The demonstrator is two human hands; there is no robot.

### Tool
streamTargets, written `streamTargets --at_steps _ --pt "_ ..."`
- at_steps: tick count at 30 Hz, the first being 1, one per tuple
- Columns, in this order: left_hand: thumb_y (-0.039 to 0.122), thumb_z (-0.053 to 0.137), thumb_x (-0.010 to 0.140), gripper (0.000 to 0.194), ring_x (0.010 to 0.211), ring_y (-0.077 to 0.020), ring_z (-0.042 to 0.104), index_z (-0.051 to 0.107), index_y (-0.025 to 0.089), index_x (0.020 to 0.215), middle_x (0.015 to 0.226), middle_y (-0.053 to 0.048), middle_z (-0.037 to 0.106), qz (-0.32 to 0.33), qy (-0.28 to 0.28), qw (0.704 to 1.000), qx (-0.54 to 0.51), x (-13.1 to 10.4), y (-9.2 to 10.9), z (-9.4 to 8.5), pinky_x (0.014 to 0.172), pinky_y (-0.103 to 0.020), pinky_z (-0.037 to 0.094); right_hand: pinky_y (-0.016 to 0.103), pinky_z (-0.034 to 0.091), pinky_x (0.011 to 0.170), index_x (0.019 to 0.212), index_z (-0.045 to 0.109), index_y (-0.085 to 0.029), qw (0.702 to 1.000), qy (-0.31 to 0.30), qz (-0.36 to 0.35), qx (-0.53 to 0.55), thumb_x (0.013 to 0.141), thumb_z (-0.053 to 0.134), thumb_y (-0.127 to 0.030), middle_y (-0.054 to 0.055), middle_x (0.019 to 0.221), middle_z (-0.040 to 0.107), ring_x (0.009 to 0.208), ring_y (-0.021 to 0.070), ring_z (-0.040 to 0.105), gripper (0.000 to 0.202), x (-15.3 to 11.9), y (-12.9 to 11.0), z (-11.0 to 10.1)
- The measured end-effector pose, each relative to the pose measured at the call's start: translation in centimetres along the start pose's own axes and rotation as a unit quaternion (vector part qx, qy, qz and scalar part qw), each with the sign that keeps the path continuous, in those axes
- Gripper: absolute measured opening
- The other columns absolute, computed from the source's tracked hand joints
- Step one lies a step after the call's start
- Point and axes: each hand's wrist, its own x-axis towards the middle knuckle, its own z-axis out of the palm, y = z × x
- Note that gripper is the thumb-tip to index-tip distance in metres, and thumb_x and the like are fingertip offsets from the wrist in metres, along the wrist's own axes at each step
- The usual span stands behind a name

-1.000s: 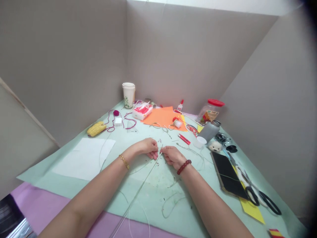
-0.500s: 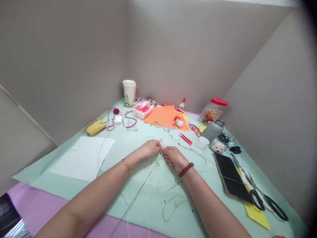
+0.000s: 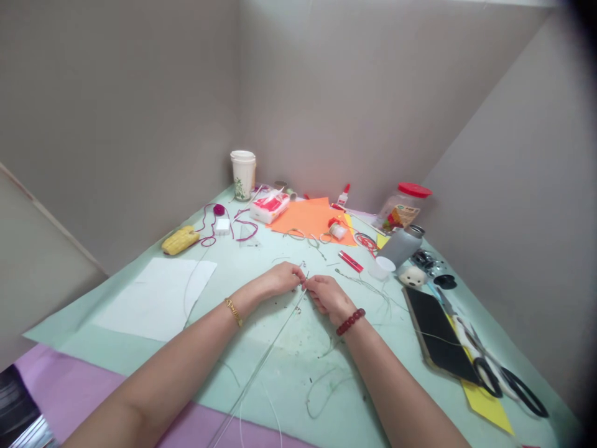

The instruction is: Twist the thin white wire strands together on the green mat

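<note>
Several thin pale-green cords [image 3: 265,356] run from the near edge of the table up to my fingertips. My left hand [image 3: 283,277], with a gold bracelet on the wrist, pinches the cords at their far end. Close beside it, almost touching, my right hand [image 3: 328,294] pinches the same cords between thumb and fingers; a dark red bead bracelet sits on that wrist. A short tip of cord sticks up between the two hands. Whether a knot lies under the fingertips is hidden. Tiny beads or scraps [image 3: 298,309] are scattered on the table around the hands.
A red lighter [image 3: 351,261], a small clear cup [image 3: 382,268] and a grey bottle [image 3: 402,246] stand or lie beyond my right hand. Further right are a phone [image 3: 438,333] and scissors [image 3: 487,367]. White paper [image 3: 156,298] lies left; orange paper [image 3: 303,221] and tissues [image 3: 269,207] lie behind.
Hardly anything differs. Both hands keep their pinch in the same place, with only a slight shift of the left wrist.
</note>
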Motion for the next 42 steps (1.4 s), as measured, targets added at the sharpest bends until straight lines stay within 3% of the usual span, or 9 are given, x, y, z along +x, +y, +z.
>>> streamTargets --at_steps 6,11,15,19,23,29,33,38,42 --pt "0.018 0.045 0.067 0.024 0.046 -0.0066 0.034 0.067 0.015 0.078 0.052 0.004 0.049 -0.019 -0.005 0.999 -0.046 -0.2 0.4 0.3 0.047 -0.019 0.028 0.020 0.012 0.037 0.063 0.046 -0.017 0.998 0.027 -0.014 -0.047 0.071 0.046 -0.018 -0.009 0.045 0.027 0.036 0.0042 0.019 0.008 0.3 0.3 0.2" --pt "0.029 0.047 0.068 0.022 0.043 -0.0061 0.027 0.061 0.013 0.063 0.044 0.005 0.036 -0.030 0.029 0.998 -0.042 0.1 0.1 1.0 0.042 -0.020 0.021 0.020 0.018 0.042 0.056 0.048 -0.015 0.978 0.104 -0.082 -0.161 0.072 0.047 -0.018 -0.005 0.046 0.035 0.043 0.0054 0.027 0.016 1.0 0.9 0.4" --pt "0.030 0.047 0.066 0.021 0.045 -0.0061 0.028 0.055 0.013 0.056 0.045 0.005 0.037 -0.008 0.058 0.998 -0.028 0.6 -0.2 1.4 0.042 -0.019 0.019 0.020 0.023 0.046 0.059 0.054 -0.014 0.967 0.116 -0.105 -0.199 0.072 0.048 -0.018 -0.003 0.050 0.043 0.048 0.0070 0.035 0.015 1.6 1.3 0.3" --pt "0.032 0.047 0.067 0.021 0.041 -0.0056 0.027 0.057 0.014 0.061 0.045 0.006 0.036 -0.024 0.029 0.999 -0.032 0.5 0.0 1.3 0.040 -0.018 0.018 0.020 0.027 0.050 0.066 0.061 -0.014 0.955 0.125 -0.117 -0.243 0.074 0.046 -0.018 0.001 0.058 0.055 0.054 0.0093 0.044 0.017 1.7 1.2 0.3" --pt "0.037 0.048 0.067 0.025 0.035 -0.0052 0.021 0.060 0.015 0.072 0.043 0.008 0.029 -0.077 -0.008 0.996 -0.050 0.0 0.7 0.9 0.035 -0.019 0.015 0.022 0.031 0.056 0.073 0.063 -0.013 0.921 0.145 -0.148 -0.329 0.077 0.042 -0.017 0.008 0.073 0.065 0.064 0.0135 0.052 0.022 0.9 0.8 0.6" --pt "0.041 0.053 0.066 0.027 0.033 -0.0039 0.021 0.057 0.015 0.069 0.044 0.007 0.035 -0.088 0.001 0.994 -0.059 0.3 0.9 1.0 0.034 -0.019 0.014 0.024 0.032 0.059 0.084 0.065 -0.012 0.889 0.165 -0.149 -0.401 0.080 0.038 -0.019 0.013 0.083 0.067 0.072 0.0167 0.058 0.028 -0.2 0.6 1.0" --pt "0.035 0.055 0.064 0.021 0.036 -0.0038 0.025 0.057 0.014 0.066 0.046 0.006 0.042 -0.060 0.024 0.996 -0.067 0.7 0.3 1.5 0.037 -0.018 0.018 0.024 0.032 0.059 0.081 0.065 -0.011 0.888 0.145 -0.167 -0.404 0.079 0.038 -0.018 0.013 0.083 0.067 0.072 0.0164 0.057 0.028 -0.3 0.9 0.8" --pt "0.028 0.053 0.062 0.016 0.044 -0.0060 0.035 0.059 0.013 0.063 0.049 0.004 0.046 -0.029 0.071 0.994 -0.074 1.2 -1.0 2.1 0.042 -0.018 0.025 0.022 0.030 0.055 0.070 0.064 -0.011 0.915 0.107 -0.171 -0.350 0.079 0.038 -0.017 0.009 0.070 0.065 0.062 0.0126 0.051 0.028 -0.3 1.0 0.0" --pt "0.029 0.052 0.062 0.017 0.045 -0.0061 0.034 0.059 0.014 0.065 0.050 0.004 0.045 -0.026 0.068 0.995 -0.069 1.5 -1.7 2.3 0.042 -0.019 0.026 0.021 0.029 0.056 0.067 0.063 -0.013 0.927 0.083 -0.172 -0.324 0.076 0.040 -0.016 0.006 0.068 0.063 0.061 0.0111 0.050 0.025 -0.7 0.7 -0.8"
